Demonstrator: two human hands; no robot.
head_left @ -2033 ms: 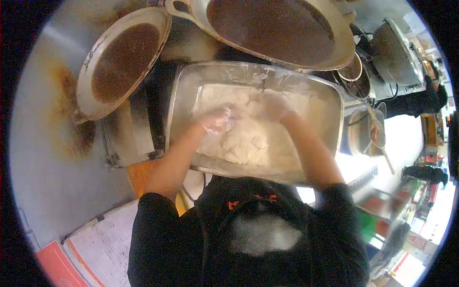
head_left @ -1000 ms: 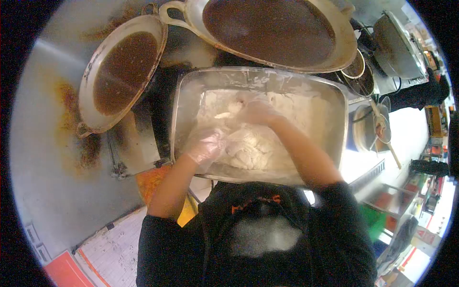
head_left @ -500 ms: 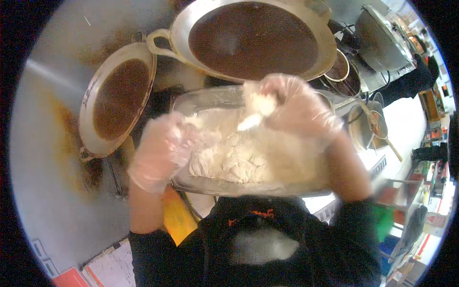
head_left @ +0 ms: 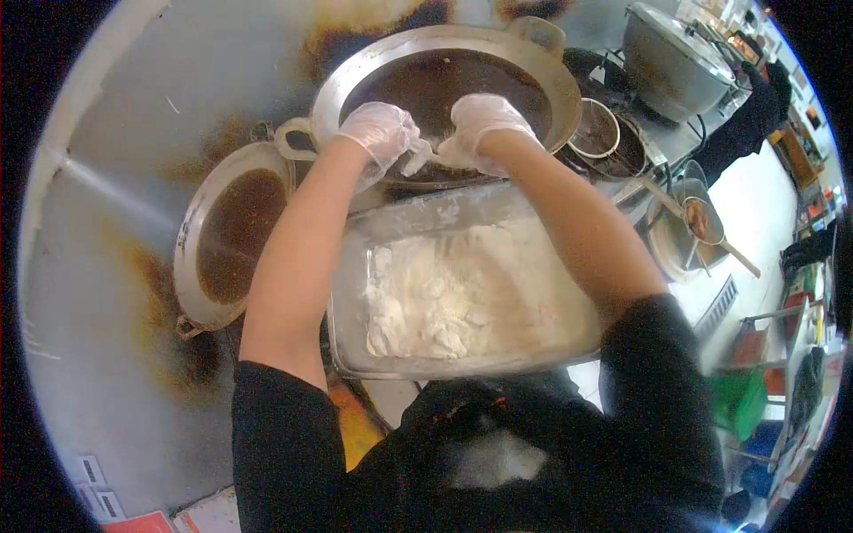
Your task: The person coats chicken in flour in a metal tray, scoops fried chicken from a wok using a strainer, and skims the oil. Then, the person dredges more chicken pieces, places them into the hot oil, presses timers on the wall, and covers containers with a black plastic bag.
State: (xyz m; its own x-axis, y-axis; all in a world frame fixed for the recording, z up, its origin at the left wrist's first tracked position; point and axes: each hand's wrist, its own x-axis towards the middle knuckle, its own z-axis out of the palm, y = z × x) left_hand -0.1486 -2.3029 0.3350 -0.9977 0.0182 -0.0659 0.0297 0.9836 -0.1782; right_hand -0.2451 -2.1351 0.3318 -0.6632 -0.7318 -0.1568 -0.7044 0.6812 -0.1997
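Note:
My left hand (head_left: pixel 382 140), in a clear plastic glove, is closed on a flour-coated piece above the near rim of the large pan (head_left: pixel 324 93). Beside it, my right hand (head_left: pixel 486 129), gloved too, has its fingers closed on a whitish coated piece over the same pan. Dark liquid (head_left: pixel 418 80) fills the pan. Below my forearms lies a rectangular metal tray (head_left: pixel 391 366) with white flour (head_left: pixel 533 302). Several flour-covered lumps (head_left: pixel 435 324) are heaped in its left half.
A smaller pan of dark liquid (head_left: pixel 235 235) stands at the left. A wire strainer (head_left: pixel 593 129) and a lidded pot (head_left: pixel 680 67) are at the upper right. Another strainer (head_left: pixel 702 220) rests over a container farther right. A person's dark sleeve (head_left: pixel 742 124) shows beyond.
Both hands have moved forward from over the flour tray to above the large pan, carrying coated pieces. The view has shifted, so the tray appears lower.

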